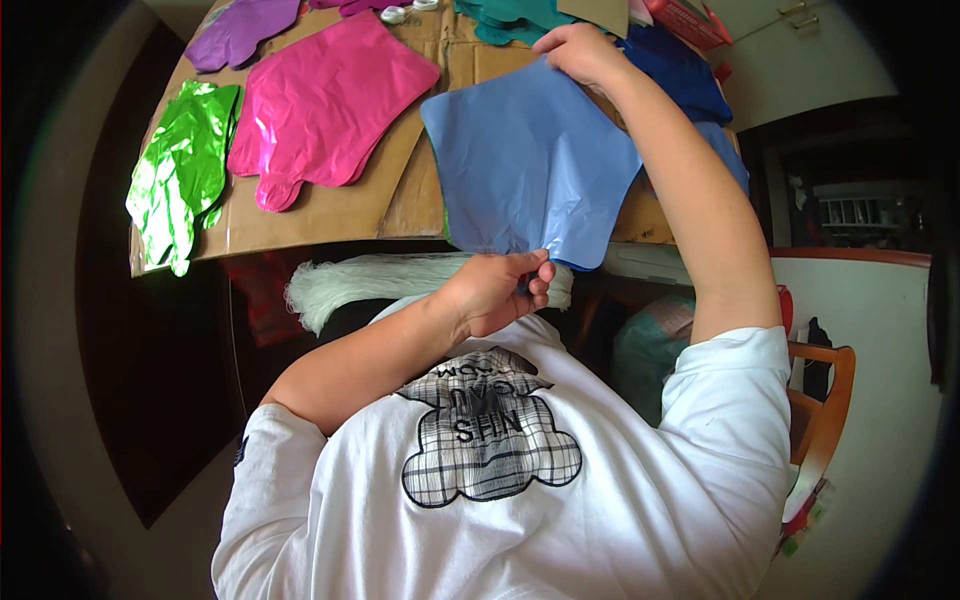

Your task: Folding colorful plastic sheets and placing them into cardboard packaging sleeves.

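Observation:
A flat, uninflated blue foil balloon (530,150), roughly star-shaped, stretches over the near edge of the cardboard. My left hand (505,290) is closed, thumb and fingers pinching the balloon's near edge, where creases run up from the grip. At the far edge of the same balloon is my right hand (585,58), its fingers bent against the edge in what looks like a grip; part of the fingers is hidden. Left of it lies a flat pink foil balloon (335,95), and beyond that a shiny green one (185,165).
Brown cardboard (400,190) covers the table. Purple (240,30), teal (510,18) and dark blue foil balloons (675,75) lie along its far side, near a red box (690,20). A bundle of white strands (380,280) hangs below the table edge. A wooden chair (835,400) stands at right.

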`<state>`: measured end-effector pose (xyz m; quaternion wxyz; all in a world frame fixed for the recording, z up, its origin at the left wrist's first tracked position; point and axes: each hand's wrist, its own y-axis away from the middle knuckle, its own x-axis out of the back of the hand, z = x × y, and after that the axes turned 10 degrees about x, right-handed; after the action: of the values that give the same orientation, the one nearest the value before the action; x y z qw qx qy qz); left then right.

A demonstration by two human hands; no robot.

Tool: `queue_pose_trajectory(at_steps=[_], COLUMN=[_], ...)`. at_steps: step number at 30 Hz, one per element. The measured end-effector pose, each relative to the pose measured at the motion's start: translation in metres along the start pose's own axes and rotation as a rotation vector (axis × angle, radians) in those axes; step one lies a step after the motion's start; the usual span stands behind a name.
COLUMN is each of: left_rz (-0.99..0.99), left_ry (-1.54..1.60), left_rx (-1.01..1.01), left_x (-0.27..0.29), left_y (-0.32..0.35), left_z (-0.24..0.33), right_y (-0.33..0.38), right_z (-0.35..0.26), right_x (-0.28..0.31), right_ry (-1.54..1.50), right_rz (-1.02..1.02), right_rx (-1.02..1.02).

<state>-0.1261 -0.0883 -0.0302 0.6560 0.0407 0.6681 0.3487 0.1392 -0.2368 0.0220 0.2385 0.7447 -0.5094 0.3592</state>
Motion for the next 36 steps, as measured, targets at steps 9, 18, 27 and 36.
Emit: queue_pose_trajectory(at_steps=[9,18,27,36], left_rz=[0.001,0.064,0.069,-0.063], left_ry=[0.104,0.089,0.048,0.071], left_rx=[0.014,-0.029,-0.021,0.027], left_x=[-0.012,-0.022,-0.021,-0.001], left_y=[0.004,0.000,0.004,-0.004], left_z=[-0.007,-0.007,-0.002,-0.004], right_y=[0.076,0.089,0.062,0.028], right_z=[-0.120,-0.145,-0.169,-0.144], right_x=[0.013,-0.044,-0.064,-0.044], right_ry=[0.272,0.593,1.017,0.760], right_rz=[-0.445,-0.693,-0.893,-0.866], right_rx=[0.354,1.158,1.151,1.009])
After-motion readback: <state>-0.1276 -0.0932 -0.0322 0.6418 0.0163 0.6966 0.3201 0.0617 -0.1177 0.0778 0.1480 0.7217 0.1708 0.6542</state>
